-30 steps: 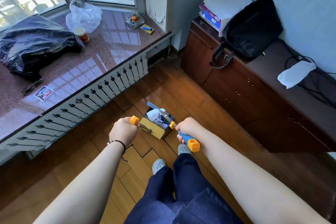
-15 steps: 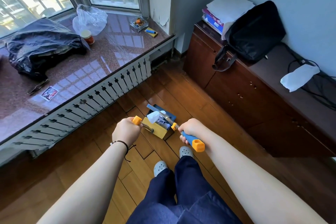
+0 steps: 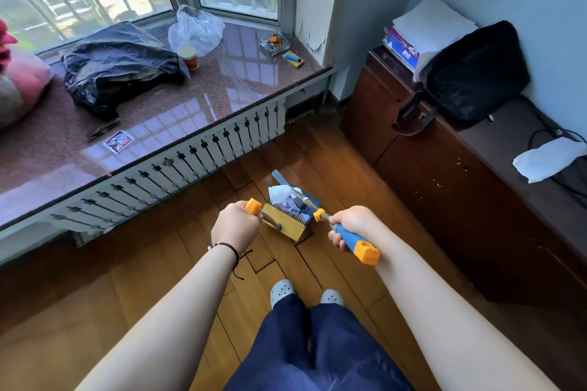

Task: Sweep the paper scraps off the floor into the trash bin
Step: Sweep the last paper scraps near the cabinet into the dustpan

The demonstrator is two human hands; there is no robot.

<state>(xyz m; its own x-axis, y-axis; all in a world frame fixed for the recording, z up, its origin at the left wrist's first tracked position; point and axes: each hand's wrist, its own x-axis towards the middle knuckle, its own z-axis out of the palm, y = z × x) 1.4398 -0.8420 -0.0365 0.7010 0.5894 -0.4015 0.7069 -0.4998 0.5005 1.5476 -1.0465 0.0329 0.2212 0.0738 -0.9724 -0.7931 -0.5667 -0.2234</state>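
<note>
The left hand [image 3: 235, 225] is curling tight around the orange-capped dustpan handle [image 3: 253, 207], and the right hand [image 3: 351, 225] is gripping the blue broom handle [image 3: 349, 240] just above its orange end. Between and just beyond both hands, the yellow dustpan [image 3: 287, 225] is sitting low over the wooden floor [image 3: 152, 267], with the white paper scraps [image 3: 281, 195] heaped inside it and the broom head [image 3: 300, 200] lying across the pile.

No trash bin is showing anywhere in view, so the load likely needs carrying. The scraps are light and piled loosely near the pan's far lip; if the left hand is tipping the pan forward while lifting, or swinging it fast, they could be sliding or fluttering back onto the floor. Pulling the broom away too early would be removing the only thing pinning them down. The radiator cover [image 3: 178, 168] beyond the left hand and the cabinet [image 3: 444, 187] beyond the right are hemming the space, so a wide turn could be knocking the pan.
</note>
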